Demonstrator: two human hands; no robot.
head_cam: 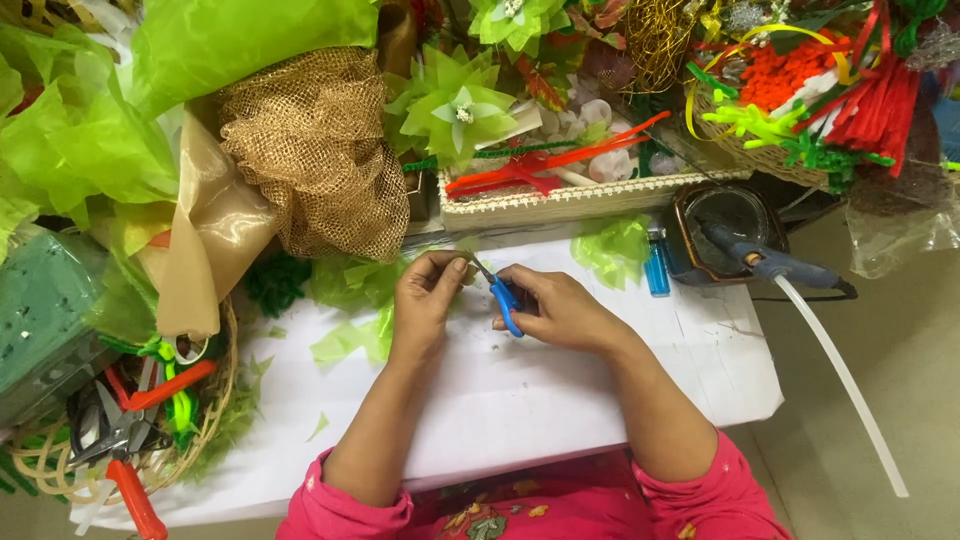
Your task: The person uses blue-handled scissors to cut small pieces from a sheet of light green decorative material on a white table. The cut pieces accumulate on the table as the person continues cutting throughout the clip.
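Scissors (503, 297), tips up-left toward left hand (425, 295)

A single head-worn camera looks almost straight down from above the person's shoulders onto a white table (560, 400), close enough that both forearms fill the lower middle. The table's far edge lies toward the top of the view, where craft materials crowd beyond it, and bare floor shows to the table's right. No second view shares the scene.
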